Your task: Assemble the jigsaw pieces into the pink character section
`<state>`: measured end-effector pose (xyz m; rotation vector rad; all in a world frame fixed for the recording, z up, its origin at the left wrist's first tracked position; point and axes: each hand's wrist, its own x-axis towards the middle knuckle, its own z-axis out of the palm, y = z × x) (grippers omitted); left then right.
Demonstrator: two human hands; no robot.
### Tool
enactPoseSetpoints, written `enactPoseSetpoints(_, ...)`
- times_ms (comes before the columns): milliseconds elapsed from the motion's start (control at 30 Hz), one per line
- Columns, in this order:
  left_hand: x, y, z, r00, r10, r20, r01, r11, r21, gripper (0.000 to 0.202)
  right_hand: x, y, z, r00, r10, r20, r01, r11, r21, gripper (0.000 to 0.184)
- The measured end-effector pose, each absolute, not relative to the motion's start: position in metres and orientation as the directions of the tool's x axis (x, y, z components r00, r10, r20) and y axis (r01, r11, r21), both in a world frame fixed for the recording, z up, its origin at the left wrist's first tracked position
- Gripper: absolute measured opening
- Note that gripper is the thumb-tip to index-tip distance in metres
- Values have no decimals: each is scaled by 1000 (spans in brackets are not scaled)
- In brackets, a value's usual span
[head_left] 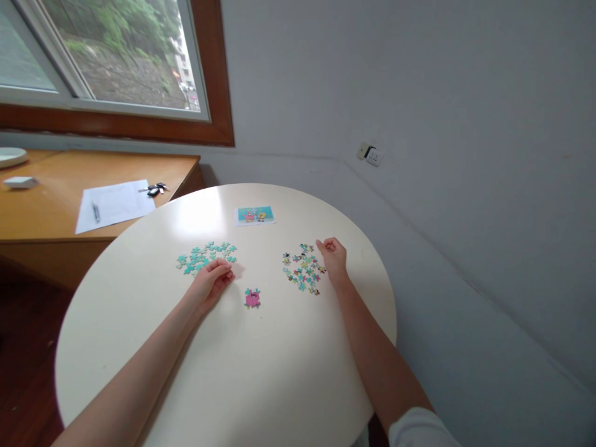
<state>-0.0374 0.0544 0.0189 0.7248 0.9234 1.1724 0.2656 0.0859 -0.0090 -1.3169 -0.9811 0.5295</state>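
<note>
A small joined block of pink jigsaw pieces (252,298) with teal edges lies on the white round table (279,372), between my two hands. My left hand (214,282) is closed, fingertips together, beside a cluster of teal jigsaw pieces (198,257). Whether a piece is pinched there is hidden. At the right edge of a mixed multicoloured heap of jigsaw pieces (305,270) is my right hand (333,256), its fingers curled and its thumb side towards the heap. Anything between these fingers is too small to make out. Farther back lies a teal picture card (255,215) with cartoon figures.
To the left, a wooden desk (46,217) meets the round table; paper (116,205), a pen (95,212), keys (154,190) and a small white box (20,182) lie on it. A wall with a socket (374,156) borders the table's right side.
</note>
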Motion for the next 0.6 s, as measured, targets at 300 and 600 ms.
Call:
enactPoseSetpoints(300,-38,55,18,128,965,-229,-456,262,851,24,261,83,-7,567,792,226,244,101,-965,44)
enactPoseSetpoints(600,-37,53,21,120,964,-238,-453,266,851,25,263,83,-9,560,790,250,297,90,-951,43)
